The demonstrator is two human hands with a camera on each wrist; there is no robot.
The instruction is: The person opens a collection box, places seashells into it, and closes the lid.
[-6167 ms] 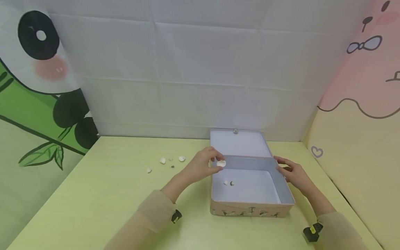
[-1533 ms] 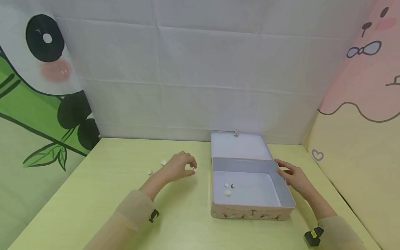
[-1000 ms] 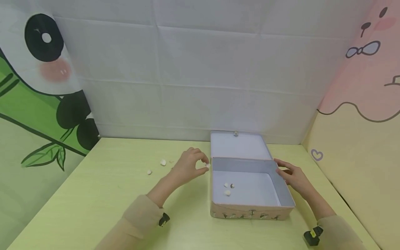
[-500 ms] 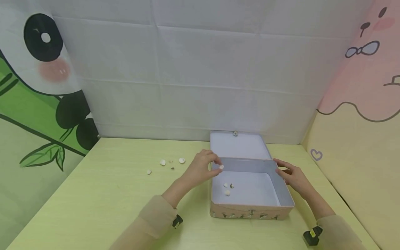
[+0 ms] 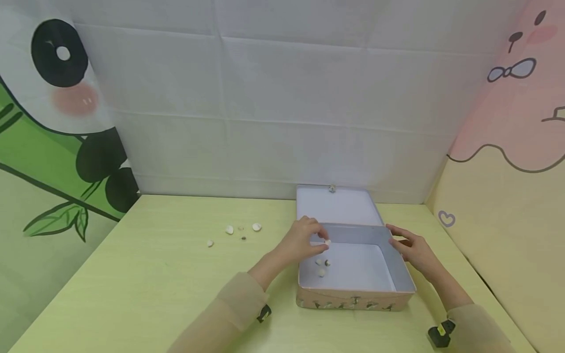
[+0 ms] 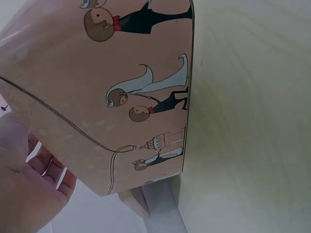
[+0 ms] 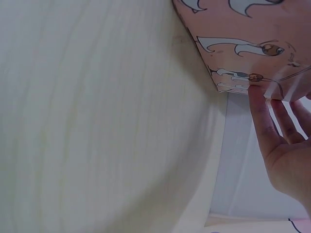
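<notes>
In the head view my left hand (image 5: 303,241) pinches a small white shell (image 5: 328,242) between thumb and fingers, above the left part of a tin box (image 5: 355,299). The box stands with its lid (image 5: 340,203) tipped back. Inside lie a few small shells (image 5: 321,272). At the box's right rim rests my right hand (image 5: 417,251); in the right wrist view its fairly straight fingers (image 7: 265,121) touch the pink outer wall (image 7: 243,43). The left wrist view shows my left hand (image 6: 36,182) beyond the box's printed side (image 6: 97,97), with the shell hidden there.
Several small shells (image 5: 229,230) and a tiny dark piece (image 5: 243,238) lie on the yellow table (image 5: 154,274) left of the box. A white sheet (image 5: 282,108) hangs behind, and printed panels stand at both sides.
My left hand has carried the small shell rightward from the table to over the box. A larger shell pinched earlier now lies in the box. My right hand has stayed at the rim.
</notes>
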